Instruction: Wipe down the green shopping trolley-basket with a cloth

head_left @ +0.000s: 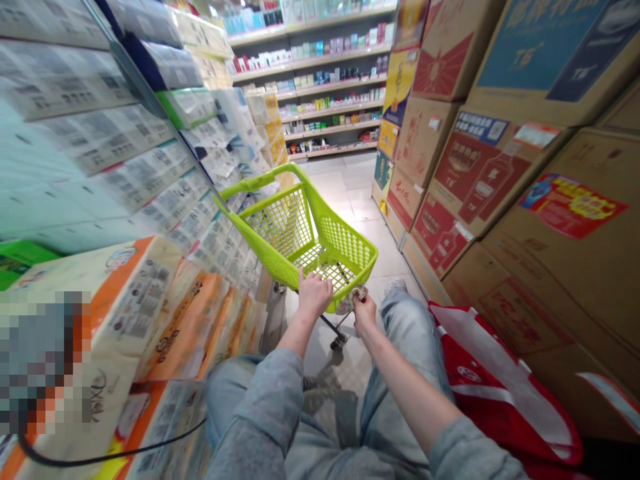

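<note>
A lime-green plastic shopping cart [305,230] stands in the aisle in front of me. My left hand [314,293] is closed over the near rim of its basket. My right hand [365,312] is closed on a small crumpled cloth [353,296] pressed against the same rim, just to the right. Both forearms wear grey sleeves pushed up, and my jeans-clad legs show below, with one shoe [396,285] near the cart's wheel [338,343].
Stacked packs of tissue paper [150,307] line the left side. Tall cardboard cartons [500,187] form a wall on the right. A red shopping bag [490,380] lies by my right leg. Product shelves [330,87] stand at the aisle's far end. A black cable [110,455] hangs at lower left.
</note>
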Motion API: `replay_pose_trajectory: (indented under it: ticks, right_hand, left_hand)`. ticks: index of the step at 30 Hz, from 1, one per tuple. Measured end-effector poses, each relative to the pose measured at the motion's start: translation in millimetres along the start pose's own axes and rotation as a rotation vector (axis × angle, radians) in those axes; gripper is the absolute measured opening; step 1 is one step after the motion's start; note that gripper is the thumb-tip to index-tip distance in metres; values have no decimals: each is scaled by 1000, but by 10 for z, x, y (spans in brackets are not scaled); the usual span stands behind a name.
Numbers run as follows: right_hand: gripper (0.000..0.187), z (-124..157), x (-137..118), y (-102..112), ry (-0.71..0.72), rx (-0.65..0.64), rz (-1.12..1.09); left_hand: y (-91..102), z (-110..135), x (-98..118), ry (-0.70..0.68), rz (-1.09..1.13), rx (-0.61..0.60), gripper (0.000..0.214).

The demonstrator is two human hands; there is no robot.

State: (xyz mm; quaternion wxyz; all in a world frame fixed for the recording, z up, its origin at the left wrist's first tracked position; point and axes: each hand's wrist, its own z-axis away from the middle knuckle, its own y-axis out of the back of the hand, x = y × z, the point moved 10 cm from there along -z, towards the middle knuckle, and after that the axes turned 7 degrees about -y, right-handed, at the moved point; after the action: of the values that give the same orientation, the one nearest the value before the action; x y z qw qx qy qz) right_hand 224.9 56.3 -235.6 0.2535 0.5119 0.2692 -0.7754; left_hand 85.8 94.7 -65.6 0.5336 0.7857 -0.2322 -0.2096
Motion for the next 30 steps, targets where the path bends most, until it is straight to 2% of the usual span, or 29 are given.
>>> replay_pose_trajectory:
  ticks: [6,9,14,18,21,25,30]
  right_hand:
    - [27,28,-234,64,82,10,185]
    - [30,92,-238,52,113,10,274]
    - [38,65,-238,25,111,28,259]
    - [32,-49,-303,35,160,-78,356]
    - [27,-62,-271,137,210,-143,424]
    - [31,-16,-31,235,89,-156,317]
    - [25,-42,45,0,-40,-128,289]
  left_hand:
    - [17,-18,23,8,-4,-9,45]
    - [23,-27,48,-2,-4,-24,43]
    - [17,-32,76,-4,12,-21,41]
    - [-11,-38,55,20,14,-10,44]
    - [-30,-47,55,15,20,-13,44]
    - [-33,-60,67,15,28,-22,42]
    - [-31,-77,100,25,8,-7,43]
